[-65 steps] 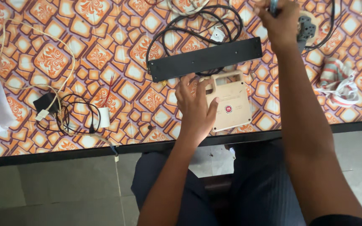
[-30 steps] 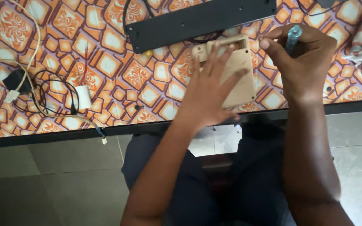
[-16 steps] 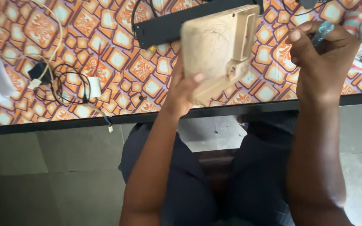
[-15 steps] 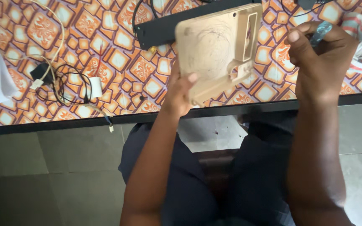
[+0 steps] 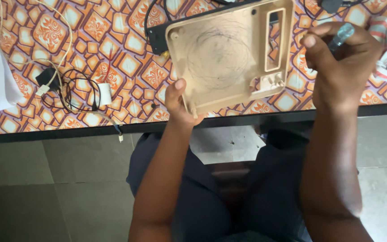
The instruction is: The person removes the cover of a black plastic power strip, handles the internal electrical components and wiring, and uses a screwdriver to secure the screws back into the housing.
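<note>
We hold beige plastic casing (image 5: 229, 56) lifted off worktop (image 5: 126, 49), inner side facing us; left hand (image 5: 180, 105) grips its lower edge. Shell looks empty: bare posts, slot, scuff rings. Right hand (image 5: 341, 67) closed round blue-handled tool (image 5: 342, 35). We judge casing separated; inside work remains.

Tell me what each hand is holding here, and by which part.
The left hand holds the beige plastic casing by its lower left corner, lifted off the table. The right hand grips a clear-handled tool by its handle; its tip is hidden.
</note>
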